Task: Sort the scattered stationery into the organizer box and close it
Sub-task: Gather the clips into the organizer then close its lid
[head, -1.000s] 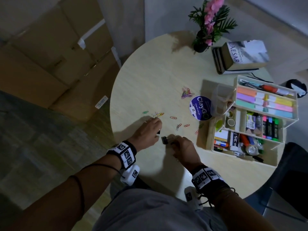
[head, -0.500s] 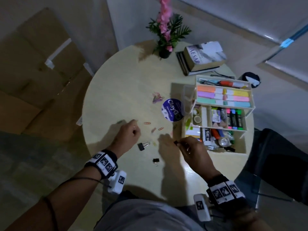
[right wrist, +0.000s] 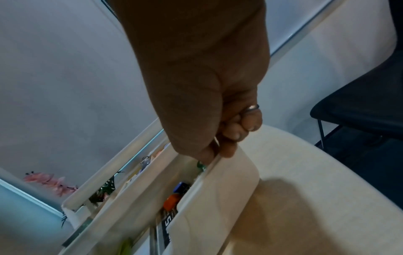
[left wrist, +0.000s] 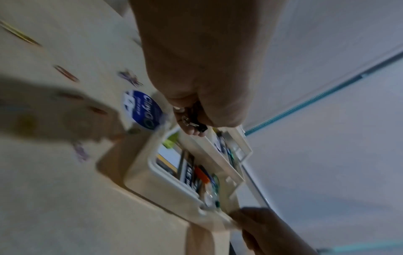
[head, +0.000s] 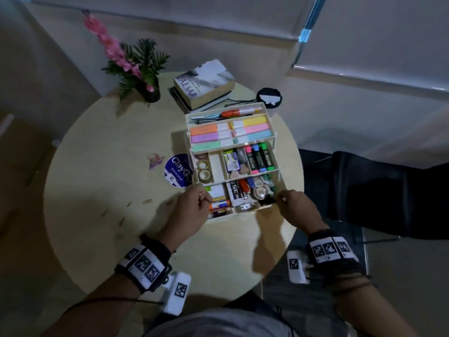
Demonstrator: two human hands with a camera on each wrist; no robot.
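Left hand: the left hand is curled tight around a small black binder clip with silver handles. It hangs over the near left corner of the organizer box.
Right hand: the right hand pinches the rim at the near right corner of the box, thumb inside, fingers outside.
Box: it sits open on the right side of the round bench, with its upper trays stepped back. Pastel highlighters fill the far tray, black markers and tape rolls the middle one, and a glue stick lies in the near one.
What changed: half a second ago the left hand was flat on the bench by a loose binder clip and the right hand was just short of the box. Now both hands are at the box, and the clip is in the left hand.
Still on the bench: a few paper clips lie left of the left hand, and a purple bunch lies beside a round blue sticker.
Edges and room: the box's right side is near the bench edge, with a dark chair just past it. The left half of the bench is wide open. Books and a flower pot stand at the far edge.
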